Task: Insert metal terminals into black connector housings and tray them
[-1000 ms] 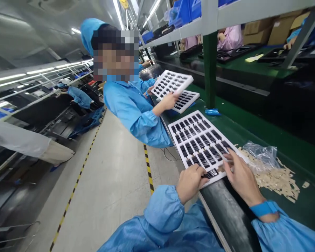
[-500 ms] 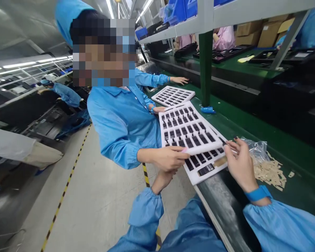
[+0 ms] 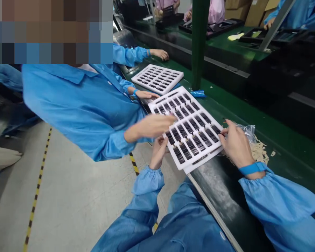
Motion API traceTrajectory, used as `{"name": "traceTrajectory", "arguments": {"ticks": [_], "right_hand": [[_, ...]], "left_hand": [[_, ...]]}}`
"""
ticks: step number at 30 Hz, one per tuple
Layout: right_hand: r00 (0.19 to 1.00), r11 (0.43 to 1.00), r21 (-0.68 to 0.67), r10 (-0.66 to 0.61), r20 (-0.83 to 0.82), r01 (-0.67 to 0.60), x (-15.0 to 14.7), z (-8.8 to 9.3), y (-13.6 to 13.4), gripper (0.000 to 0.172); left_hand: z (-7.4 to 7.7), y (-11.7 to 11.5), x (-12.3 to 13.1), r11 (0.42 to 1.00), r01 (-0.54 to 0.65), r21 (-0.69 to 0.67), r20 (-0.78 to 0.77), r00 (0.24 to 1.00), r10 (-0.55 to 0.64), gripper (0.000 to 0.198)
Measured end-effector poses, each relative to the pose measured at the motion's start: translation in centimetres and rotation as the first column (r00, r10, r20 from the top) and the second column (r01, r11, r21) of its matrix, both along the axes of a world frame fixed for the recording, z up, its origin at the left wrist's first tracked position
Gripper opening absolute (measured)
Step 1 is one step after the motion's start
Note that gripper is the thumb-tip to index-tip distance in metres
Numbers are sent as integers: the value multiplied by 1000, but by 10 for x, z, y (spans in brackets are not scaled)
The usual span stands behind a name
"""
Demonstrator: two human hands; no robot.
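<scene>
A white foam tray [image 3: 200, 157] with rows of black slatted parts in its slots lies in front of me. It overlaps a second white tray [image 3: 189, 169], which shows only along the near edge. My left hand [image 3: 159, 152] grips the upper tray's left edge, thumb on top. At the right corner, my right hand [image 3: 236, 145] pinches the rim between thumb and fingers; a small dark thing shows by a fingertip. A co-worker's hand [image 3: 157, 125], smeared by motion, reaches over the tray's left side. What it holds, if anything, I cannot make out.
Another filled white tray [image 3: 179, 77] lies farther along the green bench [image 3: 286, 175]. A blue wrapped piece [image 3: 198, 93] sits by the green post [image 3: 198, 45]. Beige pieces [image 3: 259, 152] and a clear plastic bag [image 3: 249, 132] are beyond my right hand. A co-worker [image 3: 76, 101] stands at left.
The upper tray has slid toward me and covers most of the lower one. My left hand now holds its edge, where the co-worker's hand was. That hand has moved back over the tray.
</scene>
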State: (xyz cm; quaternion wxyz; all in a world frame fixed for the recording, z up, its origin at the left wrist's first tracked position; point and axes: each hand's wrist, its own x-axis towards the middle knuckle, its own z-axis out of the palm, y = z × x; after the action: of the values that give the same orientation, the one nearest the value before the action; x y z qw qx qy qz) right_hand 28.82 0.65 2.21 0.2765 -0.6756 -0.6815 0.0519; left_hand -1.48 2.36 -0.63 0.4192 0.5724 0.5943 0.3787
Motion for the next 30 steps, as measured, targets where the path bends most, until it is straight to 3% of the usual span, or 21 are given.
{"name": "traceTrajectory", "arguments": {"ticks": [2,5,8,13,17,19,22,25,26,28,30], "right_hand": [[991,998,-65,-15,130,23,-5,12,1,68],[953,978,-198,-1,302,64,-16,32,2,75],[926,955,-281,19,378,95,-28,45,5,74],[921,950,-297,26,388,99,-38,45,18,65],[982,921,-343,-160,96,183,-21,49,27,69],[941,907,-364,-290,-175,212,-9,55,23,75],[706,921,-368,-344,-619,126,2,64,4,74],[440,934,-358,-322,-838,0,-4,71,-21,74],[393,936,-352,-314,-864,-26,-9,72,-29,74],[344,937,-341,-297,-891,-75,-20,75,-40,72],[314,937,-328,-277,-908,-122,-30,77,-46,69]], "left_hand": [[-9,-4,-3,978,-166,-128,111,977,180,49],[-13,-5,1,921,-293,-256,233,906,353,61],[-13,-4,5,923,-303,-237,264,894,361,53],[-16,-5,2,934,-284,-215,283,898,338,47],[-21,-4,0,938,-266,-220,293,900,324,49],[-22,-4,-4,945,-242,-218,279,913,298,50],[-15,-7,-11,960,-270,-76,109,955,277,63],[9,-14,-9,912,-286,294,-74,944,320,65],[20,-17,-3,900,-224,374,-73,960,269,58],[42,-21,16,923,9,384,18,1000,-17,40],[60,-20,43,923,288,257,220,912,-346,40]]}}
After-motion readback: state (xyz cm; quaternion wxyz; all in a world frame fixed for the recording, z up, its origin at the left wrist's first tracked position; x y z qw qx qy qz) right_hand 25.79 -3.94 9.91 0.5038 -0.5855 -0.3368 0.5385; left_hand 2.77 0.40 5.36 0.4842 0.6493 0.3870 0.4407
